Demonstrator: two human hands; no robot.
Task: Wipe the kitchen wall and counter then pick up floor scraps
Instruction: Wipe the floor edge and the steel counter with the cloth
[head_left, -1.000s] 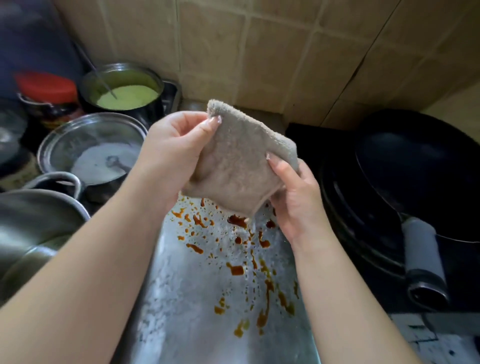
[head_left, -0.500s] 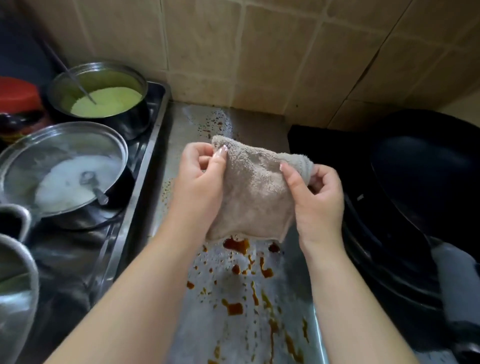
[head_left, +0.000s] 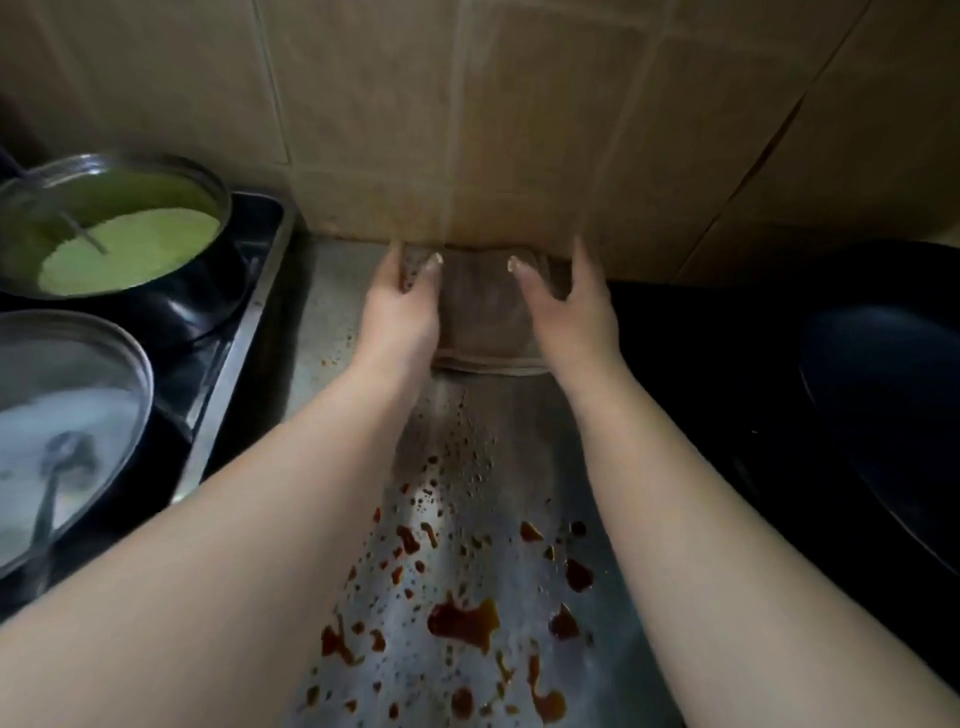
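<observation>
Lying flat on the steel worktop (head_left: 363, 291), the brown cloth (head_left: 485, 312) sits right against the foot of the tiled wall (head_left: 519, 130). Both hands rest on it: the left hand (head_left: 402, 306) covers its left edge, the right hand (head_left: 566, 306) its right edge, each with straight fingers spread and pressing down on the fabric, fingertips close to the wall. Nearer the camera, between the forearms, brown sauce splatters (head_left: 462, 621) and many small drops dot the metal. At left a pot (head_left: 117, 228) holds green liquid with a utensil standing in it, and a lidded pan (head_left: 67, 426) sits in front of it. A dark wok (head_left: 883, 415) is at the right.
</observation>
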